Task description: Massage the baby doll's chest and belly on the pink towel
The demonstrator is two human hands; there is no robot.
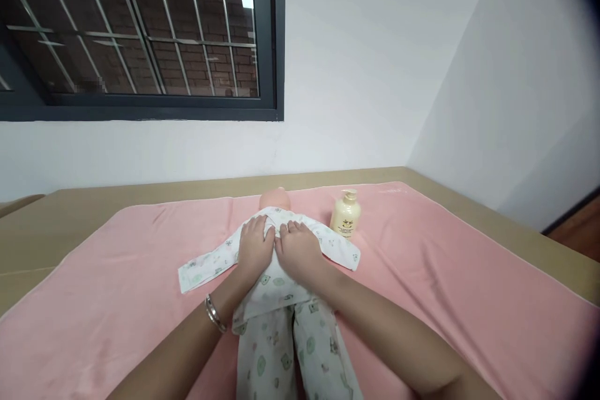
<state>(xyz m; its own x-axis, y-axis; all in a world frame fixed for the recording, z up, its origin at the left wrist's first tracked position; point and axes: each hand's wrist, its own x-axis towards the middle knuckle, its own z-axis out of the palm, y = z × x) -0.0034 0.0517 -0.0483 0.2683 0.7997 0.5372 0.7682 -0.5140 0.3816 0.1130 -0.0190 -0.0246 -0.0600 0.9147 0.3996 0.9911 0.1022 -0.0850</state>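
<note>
A baby doll lies on its back on a pink sheet, its bald head (275, 199) at the far end. It wears a white long-sleeved top (276, 278) with small green and grey prints and matching trousers (313, 340). Both sleeves stretch out sideways, and no doll hands show at the cuffs. My left hand (254, 244), with a silver bangle at the wrist, rests on the left side of the chest. Beside it my right hand (299, 250) lies on the right side, thumbs close together. The fingers of both hands are laid over the cloth, gripping nothing visible.
A pale yellow pump bottle (345, 215) stands on the pink sheet (140, 275), just beyond the right sleeve. The sheet covers a tan padded surface (35, 234) that meets a white wall. A dark-framed window (267, 44) with metal bars is at upper left.
</note>
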